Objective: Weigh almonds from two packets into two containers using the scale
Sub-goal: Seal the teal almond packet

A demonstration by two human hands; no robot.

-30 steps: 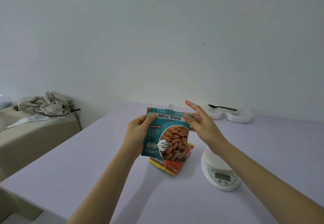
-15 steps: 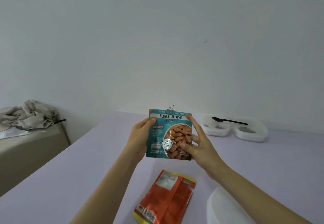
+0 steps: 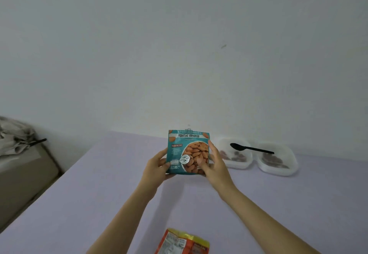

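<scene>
Lilac table (image 3: 95, 198), white wall (image 3: 179, 54), left grip (image 3: 157, 167), right grip (image 3: 214, 164) both holding teal packet (image 3: 188, 150)

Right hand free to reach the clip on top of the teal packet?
Probably yes: clip stands uncovered atop the packet; right hand grips its side just below, left hand also holds it.
</scene>
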